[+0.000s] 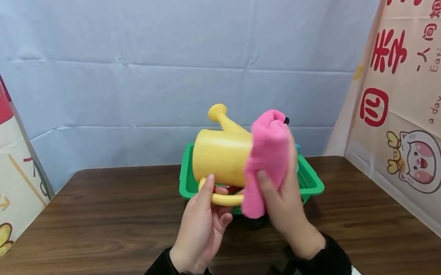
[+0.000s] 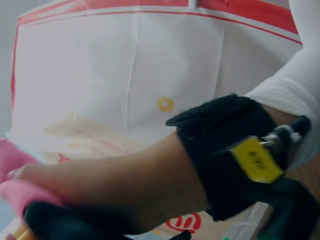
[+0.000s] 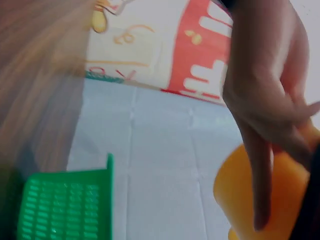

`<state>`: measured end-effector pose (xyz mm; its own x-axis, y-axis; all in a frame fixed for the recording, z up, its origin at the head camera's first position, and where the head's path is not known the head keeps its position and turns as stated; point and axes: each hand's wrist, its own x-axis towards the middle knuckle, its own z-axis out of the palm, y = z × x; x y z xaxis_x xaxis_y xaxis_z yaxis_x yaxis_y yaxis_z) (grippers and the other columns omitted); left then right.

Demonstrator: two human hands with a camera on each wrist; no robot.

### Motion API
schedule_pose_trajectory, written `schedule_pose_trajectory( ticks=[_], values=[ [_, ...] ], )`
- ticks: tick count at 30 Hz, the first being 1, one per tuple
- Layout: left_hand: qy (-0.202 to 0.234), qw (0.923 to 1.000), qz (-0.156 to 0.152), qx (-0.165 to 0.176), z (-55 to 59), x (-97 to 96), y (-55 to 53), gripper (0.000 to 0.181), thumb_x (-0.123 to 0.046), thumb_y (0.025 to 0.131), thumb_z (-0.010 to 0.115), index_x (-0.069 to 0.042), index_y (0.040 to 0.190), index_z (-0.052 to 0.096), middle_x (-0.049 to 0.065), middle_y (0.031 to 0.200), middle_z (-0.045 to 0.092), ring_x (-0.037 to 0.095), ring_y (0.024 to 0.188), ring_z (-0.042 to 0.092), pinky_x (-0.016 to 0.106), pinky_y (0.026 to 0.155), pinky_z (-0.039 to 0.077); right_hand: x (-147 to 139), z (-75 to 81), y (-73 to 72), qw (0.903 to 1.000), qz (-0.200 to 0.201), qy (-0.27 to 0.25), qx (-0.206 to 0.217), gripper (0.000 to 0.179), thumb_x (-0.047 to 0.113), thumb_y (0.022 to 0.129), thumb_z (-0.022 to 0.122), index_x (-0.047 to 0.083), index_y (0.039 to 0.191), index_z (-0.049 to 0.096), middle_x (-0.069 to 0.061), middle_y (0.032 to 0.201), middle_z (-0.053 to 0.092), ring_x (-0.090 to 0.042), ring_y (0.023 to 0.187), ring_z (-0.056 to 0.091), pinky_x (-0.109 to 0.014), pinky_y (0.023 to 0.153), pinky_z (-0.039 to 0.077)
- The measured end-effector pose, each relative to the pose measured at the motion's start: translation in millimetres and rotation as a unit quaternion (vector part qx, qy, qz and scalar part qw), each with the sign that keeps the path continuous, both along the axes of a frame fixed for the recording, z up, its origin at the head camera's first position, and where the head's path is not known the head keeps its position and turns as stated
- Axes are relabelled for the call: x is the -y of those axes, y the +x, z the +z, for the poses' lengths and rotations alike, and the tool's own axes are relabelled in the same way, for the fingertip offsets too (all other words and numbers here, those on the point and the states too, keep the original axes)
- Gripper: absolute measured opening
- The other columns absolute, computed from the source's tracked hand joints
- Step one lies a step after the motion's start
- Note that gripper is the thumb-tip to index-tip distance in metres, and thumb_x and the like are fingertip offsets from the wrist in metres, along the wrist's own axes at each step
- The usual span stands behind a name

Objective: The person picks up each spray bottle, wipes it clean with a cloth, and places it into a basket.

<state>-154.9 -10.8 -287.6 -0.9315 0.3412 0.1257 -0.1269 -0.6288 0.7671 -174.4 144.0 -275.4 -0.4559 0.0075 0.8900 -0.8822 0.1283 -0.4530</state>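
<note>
A yellow watering can (image 1: 221, 154) is held tilted over the green basket, its spout pointing up and away. My left hand (image 1: 205, 224) grips the can's curved handle from the left. In my right hand (image 1: 286, 202) a pink cloth (image 1: 270, 146) is held between thumb and fingers, overlapping the can's right end and hiding it. The right wrist view has the left hand (image 3: 265, 110) with one finger stretched along the yellow can (image 3: 230, 190). Blurred in the left wrist view, the right hand (image 2: 37, 177) appears with pink cloth (image 2: 25, 195) around its fingers.
The green basket (image 1: 314, 184) stands on the dark wooden table (image 1: 97, 218) behind the hands; a bit of something blue shows at its right side. A pale blue cloth backdrop (image 1: 142, 48) hangs behind, with printed fabric panels (image 1: 415, 88) at both sides.
</note>
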Motion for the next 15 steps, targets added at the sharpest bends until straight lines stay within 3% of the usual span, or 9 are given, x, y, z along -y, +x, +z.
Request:
schedule_pose_trajectory(
  ticks=[1,2,5,7,10,12,15],
  values=[
    [0.008,0.9999,0.008,0.006,0.1,0.3,-0.8,0.032,-0.039,0.099,0.041,-0.008,0.093,0.044,0.007,0.099,0.051,0.008,0.070,0.055,0.013,0.060,0.045,2.7,-5.0,2.4,0.9994,-0.025,0.020,0.010,0.071,0.022,0.093,0.054,0.007,0.147,0.011,-0.008,0.135,0.035,-0.025,0.119,0.037,-0.031,0.093,0.042],
    [0.014,0.9997,0.017,0.012,0.3,0.1,-1.8,0.032,-0.039,0.099,0.041,-0.008,0.095,0.044,0.006,0.096,0.050,0.008,0.068,0.054,0.013,0.060,0.045,5.6,-7.3,3.8,0.9974,-0.053,0.048,0.006,0.076,0.023,0.093,0.055,0.008,0.148,0.006,-0.009,0.142,0.029,-0.026,0.126,0.032,-0.035,0.096,0.041],
    [0.027,0.9991,0.027,0.020,0.7,0.2,-4.7,0.032,-0.039,0.099,0.041,-0.007,0.100,0.042,0.003,0.090,0.050,0.007,0.066,0.054,0.013,0.061,0.046,10.8,-8.9,6.1,0.9864,-0.125,0.105,-0.020,0.081,0.036,0.091,0.058,0.005,0.147,0.009,-0.008,0.150,0.018,-0.027,0.134,0.021,-0.045,0.099,0.037],
    [0.024,0.9991,0.028,0.019,-0.2,-0.5,-5.3,0.033,-0.040,0.098,0.043,-0.007,0.101,0.042,0.003,0.089,0.051,0.006,0.065,0.053,0.013,0.060,0.046,10.3,-7.3,7.0,0.9829,-0.140,0.116,-0.031,0.079,0.037,0.091,0.057,0.004,0.147,0.011,-0.008,0.152,0.016,-0.027,0.135,0.020,-0.047,0.100,0.037],
    [0.004,0.9997,0.022,0.007,-2.2,-2.4,-3.8,0.034,-0.041,0.098,0.044,-0.007,0.096,0.044,0.004,0.091,0.050,0.006,0.064,0.052,0.013,0.059,0.045,4.2,-2.5,6.4,0.9908,-0.102,0.085,-0.026,0.075,0.024,0.091,0.059,0.005,0.147,0.013,-0.008,0.148,0.024,-0.028,0.131,0.028,-0.038,0.098,0.041],
    [-0.016,0.9997,0.014,-0.006,-3.5,-4.1,-1.9,0.035,-0.041,0.097,0.044,-0.007,0.092,0.046,0.005,0.093,0.050,0.006,0.064,0.051,0.013,0.058,0.044,-2.1,1.5,6.1,0.9975,-0.057,0.041,-0.006,0.071,0.011,0.090,0.057,0.007,0.147,0.014,-0.008,0.144,0.030,-0.028,0.127,0.034,-0.032,0.095,0.043],
    [-0.045,0.9987,-0.001,-0.025,-4.5,-6.5,0.0,0.035,-0.041,0.098,0.044,-0.007,0.088,0.048,0.007,0.098,0.051,0.007,0.070,0.055,0.013,0.058,0.044,-12.7,6.2,5.2,0.9991,-0.002,-0.032,0.028,0.063,0.002,0.090,0.050,0.006,0.145,0.021,-0.012,0.135,0.038,-0.028,0.119,0.041,-0.028,0.092,0.044]
  ],
)
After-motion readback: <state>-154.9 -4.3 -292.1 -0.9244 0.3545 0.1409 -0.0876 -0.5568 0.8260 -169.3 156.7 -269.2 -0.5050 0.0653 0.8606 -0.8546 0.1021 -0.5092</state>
